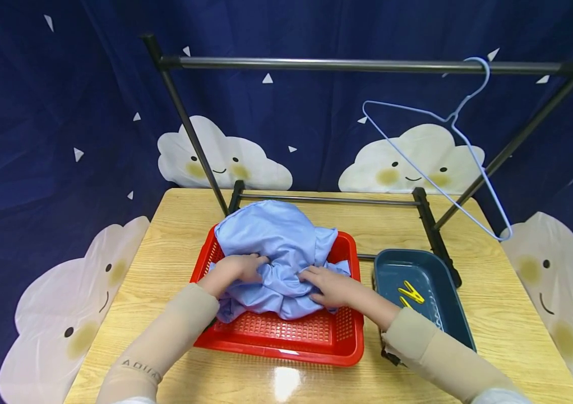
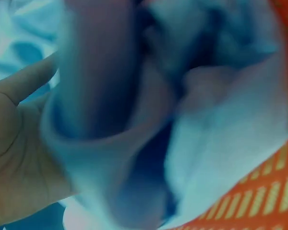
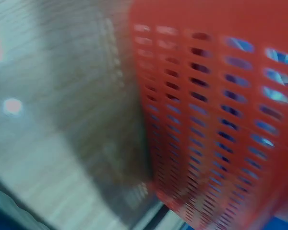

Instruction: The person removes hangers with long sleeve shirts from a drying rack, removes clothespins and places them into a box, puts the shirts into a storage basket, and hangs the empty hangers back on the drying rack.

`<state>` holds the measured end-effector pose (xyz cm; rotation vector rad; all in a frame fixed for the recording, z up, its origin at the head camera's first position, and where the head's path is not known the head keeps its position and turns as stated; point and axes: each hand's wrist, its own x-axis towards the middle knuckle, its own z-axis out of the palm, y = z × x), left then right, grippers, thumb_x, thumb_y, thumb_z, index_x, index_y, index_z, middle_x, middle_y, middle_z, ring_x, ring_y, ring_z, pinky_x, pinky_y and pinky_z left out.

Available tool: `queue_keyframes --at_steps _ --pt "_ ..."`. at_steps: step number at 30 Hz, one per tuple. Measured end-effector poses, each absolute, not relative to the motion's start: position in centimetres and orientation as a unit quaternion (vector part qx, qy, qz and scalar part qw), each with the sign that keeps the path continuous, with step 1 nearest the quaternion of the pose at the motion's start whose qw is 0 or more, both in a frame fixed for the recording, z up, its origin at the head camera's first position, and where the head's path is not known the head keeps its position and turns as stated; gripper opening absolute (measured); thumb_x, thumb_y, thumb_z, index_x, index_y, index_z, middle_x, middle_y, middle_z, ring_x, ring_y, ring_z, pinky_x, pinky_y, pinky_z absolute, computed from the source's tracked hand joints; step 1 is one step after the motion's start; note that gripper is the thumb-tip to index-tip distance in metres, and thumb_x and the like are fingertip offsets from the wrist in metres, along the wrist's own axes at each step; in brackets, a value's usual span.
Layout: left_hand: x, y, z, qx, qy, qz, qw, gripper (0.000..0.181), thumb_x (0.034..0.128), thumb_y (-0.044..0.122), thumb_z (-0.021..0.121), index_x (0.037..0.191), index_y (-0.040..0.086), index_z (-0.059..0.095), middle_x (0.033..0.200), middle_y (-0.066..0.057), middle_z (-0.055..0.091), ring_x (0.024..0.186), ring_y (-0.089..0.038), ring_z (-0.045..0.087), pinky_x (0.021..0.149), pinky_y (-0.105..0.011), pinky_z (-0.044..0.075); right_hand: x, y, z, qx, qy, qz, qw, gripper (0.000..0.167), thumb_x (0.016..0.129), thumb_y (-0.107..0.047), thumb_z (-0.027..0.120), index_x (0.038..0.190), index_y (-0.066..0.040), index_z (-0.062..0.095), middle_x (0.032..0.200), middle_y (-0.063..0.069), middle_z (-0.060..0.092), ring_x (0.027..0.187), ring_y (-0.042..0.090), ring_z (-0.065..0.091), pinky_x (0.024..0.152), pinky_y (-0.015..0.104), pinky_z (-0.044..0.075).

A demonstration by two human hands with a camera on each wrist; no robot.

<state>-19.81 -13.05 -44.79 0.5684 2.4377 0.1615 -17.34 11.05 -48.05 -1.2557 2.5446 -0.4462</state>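
A crumpled light blue garment lies bunched in the red plastic basket, part of it draped over the far rim. My left hand grips the garment from its left side. In the left wrist view, the left palm and thumb are seen, and folds of cloth hide the other fingers. On the other side my right hand holds the cloth with bent fingers, partly sunk in the folds. The right wrist view has only the basket's slotted side and the table, with the right hand's fingers out of sight.
Behind the basket stands a dark metal clothes rack. A light blue hanger hangs at the right of its bar. Right of the basket, a dark blue tray holds yellow clothespins. All stand on a wooden table.
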Motion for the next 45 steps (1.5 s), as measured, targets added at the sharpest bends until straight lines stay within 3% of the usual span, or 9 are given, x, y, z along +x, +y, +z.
queue_keyframes --at_steps 4,8,12,16,20,24,29,38,45 --pt "-20.2 -14.0 -42.9 0.249 0.915 0.094 0.302 0.038 0.087 0.02 0.057 0.122 0.005 0.05 0.122 -0.016 0.052 0.117 -0.028 0.047 0.098 -0.04 0.035 -17.6 11.7 -46.3 -0.437 0.866 -0.158 0.184 0.032 0.086 -0.015 0.062 0.116 -0.008 0.053 0.115 0.008 0.055 0.107 0.022 0.053 0.092 0.039 0.042" --pt "-20.8 -15.2 -41.4 0.26 0.922 0.154 0.243 0.025 0.0882 0.016 0.056 0.108 0.002 0.054 0.097 -0.01 0.058 0.091 -0.022 0.054 0.083 -0.035 0.041 -18.3 12.4 -44.5 -0.432 0.863 -0.168 0.201 0.027 0.087 -0.017 0.061 0.113 -0.009 0.056 0.11 0.005 0.058 0.1 0.02 0.055 0.089 0.037 0.044" --pt "-21.5 -15.9 -40.8 0.251 0.939 0.211 0.109 0.018 0.0876 0.012 0.057 0.102 0.001 0.055 0.085 -0.008 0.057 0.079 -0.021 0.054 0.074 -0.036 0.043 -19.4 12.7 -43.5 -0.421 0.872 -0.218 0.126 0.022 0.087 -0.015 0.061 0.107 -0.006 0.059 0.102 0.006 0.062 0.094 0.02 0.059 0.084 0.036 0.047" --pt "-22.3 -16.1 -41.1 0.207 0.951 0.228 0.012 0.026 0.0875 0.015 0.058 0.11 0.002 0.054 0.102 -0.013 0.058 0.097 -0.029 0.054 0.085 -0.044 0.041 -20.9 12.4 -43.5 -0.4 0.878 -0.262 0.0 0.021 0.086 -0.012 0.063 0.105 -0.004 0.059 0.1 0.008 0.061 0.092 0.021 0.059 0.08 0.037 0.048" --pt "-23.0 -16.2 -41.7 0.165 0.963 0.21 0.012 0.044 0.0888 0.025 0.058 0.125 0.003 0.047 0.124 -0.017 0.048 0.117 -0.036 0.043 0.095 -0.053 0.032 -22.2 12.1 -43.8 -0.367 0.895 -0.249 -0.053 0.036 0.085 -0.018 0.064 0.118 -0.006 0.055 0.112 0.011 0.056 0.105 0.026 0.054 0.089 0.043 0.043" --pt "-23.6 -16.3 -42.6 0.152 0.969 0.19 0.046 0.059 0.0884 0.032 0.059 0.136 0.005 0.037 0.137 -0.02 0.037 0.127 -0.04 0.032 0.099 -0.058 0.025 -23.1 11.6 -44.2 -0.353 0.911 -0.209 -0.034 0.055 0.083 -0.027 0.067 0.13 -0.008 0.047 0.125 0.016 0.049 0.115 0.032 0.047 0.095 0.048 0.037" --pt "-24.2 -16.1 -44.0 0.157 0.972 0.159 0.074 0.065 0.0879 0.036 0.058 0.14 0.008 0.033 0.142 -0.023 0.029 0.131 -0.042 0.025 0.1 -0.062 0.019 -23.7 11.2 -45.4 -0.354 0.92 -0.168 -0.002 0.068 0.081 -0.034 0.068 0.138 -0.01 0.039 0.134 0.02 0.041 0.12 0.038 0.042 0.097 0.052 0.034" --pt "-24.7 -15.3 -45.6 0.145 0.978 0.131 0.076 0.063 0.0873 0.036 0.059 0.14 0.012 0.034 0.138 -0.019 0.036 0.127 -0.039 0.033 0.1 -0.06 0.02 -24.4 10.5 -47.0 -0.338 0.929 -0.148 0.009 0.07 0.08 -0.032 0.069 0.139 -0.011 0.037 0.134 0.02 0.043 0.12 0.037 0.044 0.094 0.054 0.036" --pt "-24.7 -14.7 -46.0 0.133 0.981 0.127 0.054 0.054 0.087 0.032 0.061 0.133 0.012 0.041 0.131 -0.018 0.043 0.124 -0.037 0.037 0.098 -0.062 0.021 -24.8 9.9 -47.7 -0.331 0.931 -0.149 -0.032 0.059 0.079 -0.023 0.071 0.131 -0.009 0.048 0.119 0.014 0.055 0.107 0.033 0.054 0.083 0.051 0.044"
